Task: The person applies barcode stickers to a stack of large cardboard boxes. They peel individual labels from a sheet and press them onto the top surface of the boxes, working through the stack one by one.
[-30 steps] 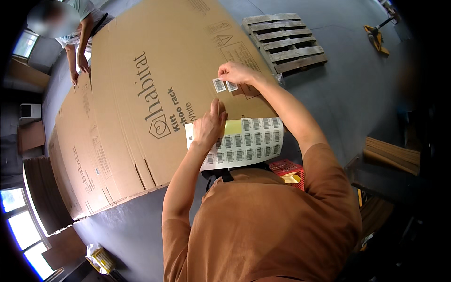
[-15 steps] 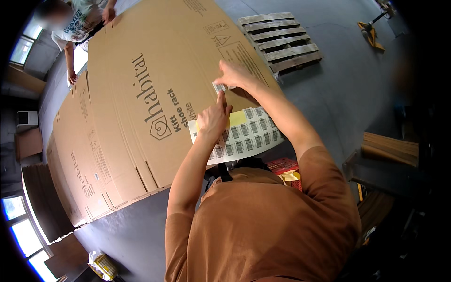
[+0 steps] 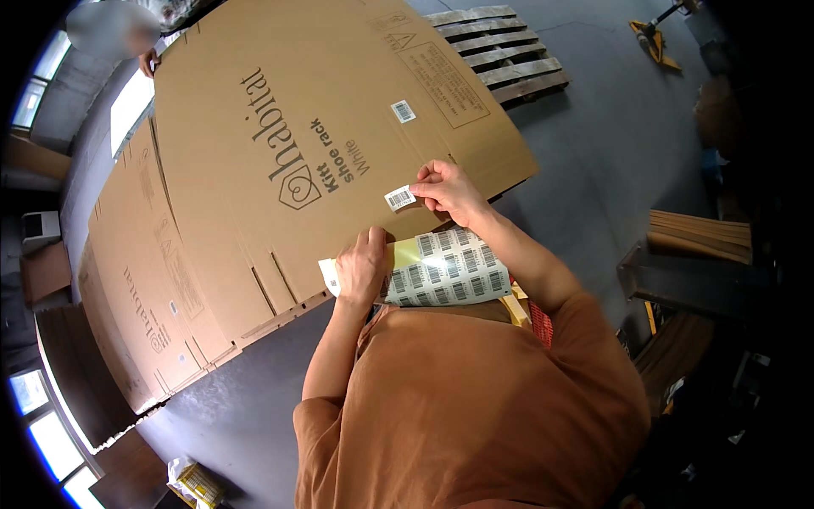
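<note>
Between the thumb and fingers of my right hand (image 3: 451,192) is a small white barcode label (image 3: 399,198), held just over the brown cardboard sheet (image 3: 237,204). My left hand (image 3: 363,265) is closed on the upper left part of a sheet of barcode labels (image 3: 449,270), close to my body at the cardboard's near edge. That sheet has rows of labels and a bare yellowish strip along its top. A second barcode label (image 3: 403,111) lies flat on the cardboard, farther off than my right hand. Dark print and a house-shaped logo mark the cardboard.
Another person's hand (image 3: 148,63) touches the cardboard's far left edge. A wooden pallet (image 3: 500,55) lies on the floor beyond it, and a yellow pallet jack (image 3: 655,47) stands at the far right. Stacked cardboard (image 3: 699,237) is to my right, a yellow basket (image 3: 199,485) lower left.
Both hands have drawn back from the label on the cardboard, which now lies uncovered. My right hand has another label. My left hand has gone from pointing at the label to gripping the sheet.
</note>
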Tool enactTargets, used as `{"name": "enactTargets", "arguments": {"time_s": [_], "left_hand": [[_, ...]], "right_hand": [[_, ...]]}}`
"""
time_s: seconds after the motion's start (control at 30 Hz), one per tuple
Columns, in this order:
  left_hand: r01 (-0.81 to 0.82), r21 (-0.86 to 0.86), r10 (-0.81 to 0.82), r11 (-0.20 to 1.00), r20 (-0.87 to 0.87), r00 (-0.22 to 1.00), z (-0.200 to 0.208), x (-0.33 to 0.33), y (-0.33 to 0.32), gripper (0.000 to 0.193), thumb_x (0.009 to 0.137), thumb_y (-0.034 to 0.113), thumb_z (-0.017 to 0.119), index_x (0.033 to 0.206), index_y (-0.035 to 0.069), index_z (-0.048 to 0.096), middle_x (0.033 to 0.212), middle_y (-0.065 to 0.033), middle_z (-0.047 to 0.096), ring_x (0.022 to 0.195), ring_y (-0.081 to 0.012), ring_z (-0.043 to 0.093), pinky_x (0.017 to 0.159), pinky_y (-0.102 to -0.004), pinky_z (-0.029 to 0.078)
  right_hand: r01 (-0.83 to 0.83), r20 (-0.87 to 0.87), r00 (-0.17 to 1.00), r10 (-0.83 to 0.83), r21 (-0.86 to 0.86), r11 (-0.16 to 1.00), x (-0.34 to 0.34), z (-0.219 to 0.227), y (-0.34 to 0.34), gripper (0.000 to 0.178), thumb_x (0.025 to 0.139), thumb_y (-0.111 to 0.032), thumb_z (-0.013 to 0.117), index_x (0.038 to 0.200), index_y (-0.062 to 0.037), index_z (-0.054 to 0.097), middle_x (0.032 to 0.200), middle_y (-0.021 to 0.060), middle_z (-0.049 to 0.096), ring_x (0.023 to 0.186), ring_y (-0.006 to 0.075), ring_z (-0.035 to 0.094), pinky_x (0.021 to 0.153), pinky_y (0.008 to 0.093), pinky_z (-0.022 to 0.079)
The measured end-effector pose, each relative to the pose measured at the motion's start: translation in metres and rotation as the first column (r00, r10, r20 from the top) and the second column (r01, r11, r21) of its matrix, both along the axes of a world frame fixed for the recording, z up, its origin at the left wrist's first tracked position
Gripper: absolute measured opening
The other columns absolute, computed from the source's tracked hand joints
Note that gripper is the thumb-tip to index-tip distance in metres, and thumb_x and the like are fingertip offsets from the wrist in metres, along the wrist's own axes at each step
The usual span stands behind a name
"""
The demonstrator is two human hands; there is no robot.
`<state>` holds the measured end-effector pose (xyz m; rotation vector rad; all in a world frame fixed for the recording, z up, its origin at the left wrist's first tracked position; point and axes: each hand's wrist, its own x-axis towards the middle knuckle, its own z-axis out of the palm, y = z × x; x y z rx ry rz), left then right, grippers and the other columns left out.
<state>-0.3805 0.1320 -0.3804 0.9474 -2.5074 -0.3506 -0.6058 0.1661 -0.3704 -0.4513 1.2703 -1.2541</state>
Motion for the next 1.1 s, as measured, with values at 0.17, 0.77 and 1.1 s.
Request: {"name": "enactTargets", "arguments": {"time_s": [0.17,0.77,1.1], "left_hand": [[0.031,0.015,-0.031,0.999,0.05,0.998,0.003,0.01,-0.001,0.012,0.082,0.011,0.062,0.09,0.009,0.053,0.086,-0.0084,0.06,0.056,-0.0263,0.062,0.053,-0.0373,0.052],[0.138,0.257,-0.21,0.957,0.281,0.936,0.018,-0.015,-0.024,0.045,0.093,0.035,0.059,0.133,0.013,0.056,0.144,-0.0036,0.049,0.113,-0.0311,0.061,0.09,-0.0453,0.052],[0.04,-0.002,-0.041,0.999,-0.042,0.998,0.016,-0.006,-0.033,0.022,0.09,0.028,0.067,0.081,0.008,0.064,0.084,-0.0099,0.067,0.068,-0.0326,0.064,0.057,-0.0421,0.051]], "right_hand": [[0.088,-0.093,0.992,-0.088,-0.003,0.996,0.01,-0.011,-0.001,0.018,0.085,-0.003,0.069,0.091,-0.0032,0.052,0.074,0.0059,0.061,0.051,0.0082,0.053,0.039,0.023,0.033],[-0.134,-0.913,0.398,-0.094,-0.159,0.978,0.032,-0.012,-0.008,0.031,0.083,-0.019,0.072,0.096,-0.0002,0.052,0.079,0.02,0.063,0.074,0.0346,0.065,0.064,0.0428,0.053],[-0.381,-0.831,0.538,0.143,-0.089,0.92,-0.006,0.019,0.015,0.038,0.086,-0.026,0.074,0.109,0.0001,0.06,0.096,0.0129,0.067,0.083,0.0226,0.066,0.072,0.0362,0.052]]}}
